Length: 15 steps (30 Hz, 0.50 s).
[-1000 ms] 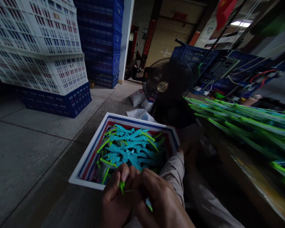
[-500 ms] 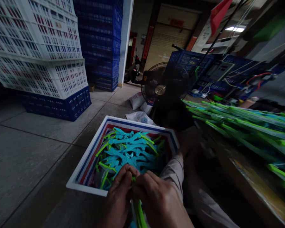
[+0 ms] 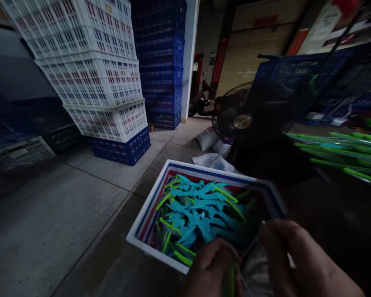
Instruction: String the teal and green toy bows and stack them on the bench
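Bright green, smooth and apparently plastic, a narrow piece [image 3: 230,282] sits in the left hand [image 3: 212,264], low in the view and just in front of the near edge of a white-rimmed tub [image 3: 150,204]. That hand is closed around the piece, and only a short stretch of it shows past the fingers; the rest is hidden in the grip. A thin strand [image 3: 252,244] runs up from beside the left hand to the right hand [image 3: 306,260], which is curled shut with its fingertips pinched on the far end. Whether the strand is cord, wire or part of the piece cannot be told in this dim light. The green piece looks light and fairly stiff, so a modest grip should be enough, though its smooth surface could slide if held loosely; the best hold is probably around its body, as the left hand has it. The strand seems much slighter and easily bent, so it suits a fingertip pinch near its end, with a steady pull rather than a jerk. Inside the tub's striped walls, turquoise pieces [image 3: 200,225] with green edges lie crosswise and overlapping; they look light too, but their arms may catch on each other, so a single one is better taken by its thicker middle. More green lengths [image 3: 352,156] are heaped off to the right, blurred and with a glossy sheen.
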Each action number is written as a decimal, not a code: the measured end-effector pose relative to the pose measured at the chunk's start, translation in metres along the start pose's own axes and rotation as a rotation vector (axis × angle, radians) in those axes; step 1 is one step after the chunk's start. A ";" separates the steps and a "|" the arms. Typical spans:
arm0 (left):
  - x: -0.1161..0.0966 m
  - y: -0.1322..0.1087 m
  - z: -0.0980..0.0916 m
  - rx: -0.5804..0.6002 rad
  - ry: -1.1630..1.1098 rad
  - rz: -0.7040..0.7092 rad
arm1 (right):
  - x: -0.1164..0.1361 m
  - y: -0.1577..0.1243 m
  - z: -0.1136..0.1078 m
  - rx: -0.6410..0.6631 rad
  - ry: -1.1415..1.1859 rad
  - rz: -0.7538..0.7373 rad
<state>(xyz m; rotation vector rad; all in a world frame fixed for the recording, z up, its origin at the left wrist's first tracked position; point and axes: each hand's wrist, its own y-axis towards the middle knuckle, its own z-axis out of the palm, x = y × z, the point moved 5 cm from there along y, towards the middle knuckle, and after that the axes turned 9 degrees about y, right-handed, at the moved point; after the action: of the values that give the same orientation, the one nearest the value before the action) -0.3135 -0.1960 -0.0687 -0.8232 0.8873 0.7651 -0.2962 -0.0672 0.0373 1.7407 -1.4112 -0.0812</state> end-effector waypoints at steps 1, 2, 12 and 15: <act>0.002 -0.001 0.003 0.028 -0.020 -0.003 | -0.006 -0.001 -0.005 -0.031 0.021 0.077; 0.004 -0.003 0.006 0.053 -0.041 0.003 | -0.010 -0.004 -0.007 -0.035 0.066 0.129; 0.018 -0.010 0.017 0.082 -0.044 -0.009 | 0.002 -0.056 0.004 0.321 0.643 0.258; 0.017 -0.014 0.024 0.082 -0.013 0.006 | -0.008 -0.066 0.002 0.255 0.840 0.499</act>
<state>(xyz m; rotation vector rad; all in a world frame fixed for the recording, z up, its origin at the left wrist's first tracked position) -0.2863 -0.1778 -0.0709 -0.7427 0.9046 0.7339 -0.2495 -0.0632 -0.0105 1.2954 -1.1749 1.0161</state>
